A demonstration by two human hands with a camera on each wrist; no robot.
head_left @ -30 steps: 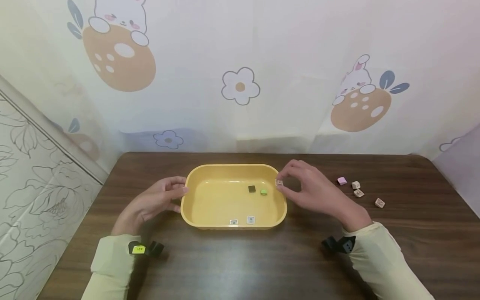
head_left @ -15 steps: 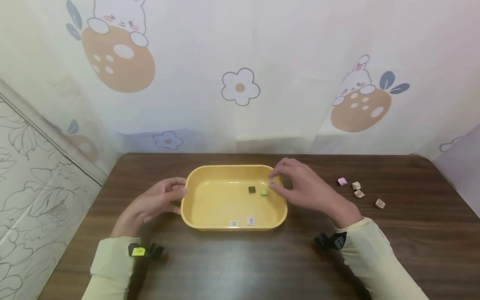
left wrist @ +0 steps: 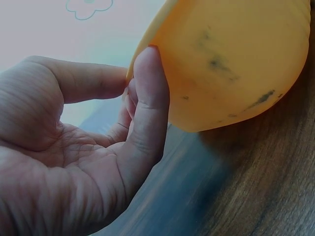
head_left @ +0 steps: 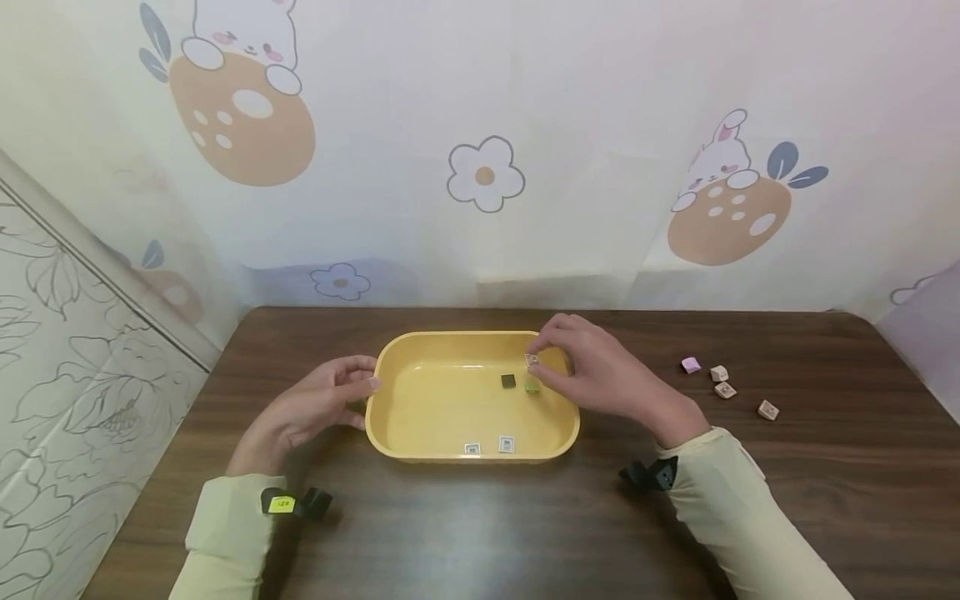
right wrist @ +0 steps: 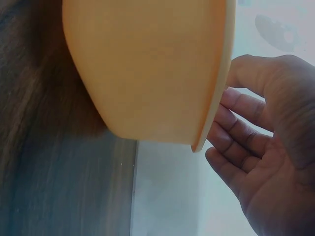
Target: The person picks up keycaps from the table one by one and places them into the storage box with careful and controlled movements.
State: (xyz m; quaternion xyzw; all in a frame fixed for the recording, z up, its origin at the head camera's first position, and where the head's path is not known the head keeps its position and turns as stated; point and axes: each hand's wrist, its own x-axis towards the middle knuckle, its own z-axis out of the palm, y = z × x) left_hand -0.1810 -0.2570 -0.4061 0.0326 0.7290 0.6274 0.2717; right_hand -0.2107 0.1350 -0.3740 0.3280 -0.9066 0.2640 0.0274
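Note:
A yellow plastic tray (head_left: 431,404) rests on the table. My left hand (head_left: 311,402) pinches its left rim, thumb on one side and fingers on the other, as the left wrist view also shows. Over the tray's right end, my right hand (head_left: 596,373) holds a small beige keycap (head_left: 532,360) between thumb and forefinger. Below it on the tray floor lie a black keycap (head_left: 508,381) and a green keycap (head_left: 532,387). Two whitish keycaps (head_left: 507,444) sit by the near wall. In the right wrist view, the tray wall hides the held keycap.
On the dark wooden table (head_left: 420,533), right of the tray, lie a pink keycap (head_left: 691,365) and several beige ones (head_left: 768,410). A patterned wall covering (head_left: 405,225) rises directly behind the table's back edge.
My right hand has moved left with the beige keycap, from the tray's right rim to above its inside. The left hand keeps its grip on the rim.

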